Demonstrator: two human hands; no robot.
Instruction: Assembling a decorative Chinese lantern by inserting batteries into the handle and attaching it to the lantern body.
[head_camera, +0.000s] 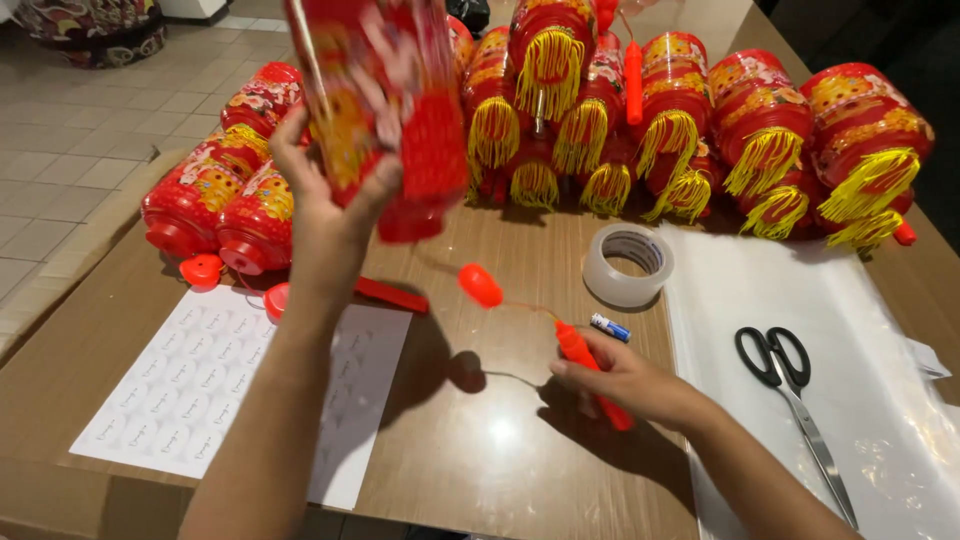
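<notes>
Red plastic and yellow fringe fill the head view: your left hand (325, 205) is raised above the worktop (500, 430), fingers wrapped around a red lantern (385, 110) that shows blurred, so you cannot read its detail and it may be swinging. Your right hand (625, 380) rests low on the wood, closed around an orange handle stick (590, 370), and a thin cord (520, 305) seems to run from that stick past a small orange cap (480, 285) up toward the lantern. A small battery (608, 327) lies just beside your right fingers, a roll of clear tape (628, 263) sits behind it, and black-handled scissors (790, 400) lie on clear plastic sheets (850, 330) to your right. A white sheet of stickers (200, 380) lies under your left forearm, and finished lanterns (700, 120) are stacked along the far edge. The cord looks like the weak link: lift the lantern further while the stick is pinned and it could pull free or snap. The battery could roll off if your wrist nudges it, and the raised lantern hangs close to the stack, where a swing might topple some.
</notes>
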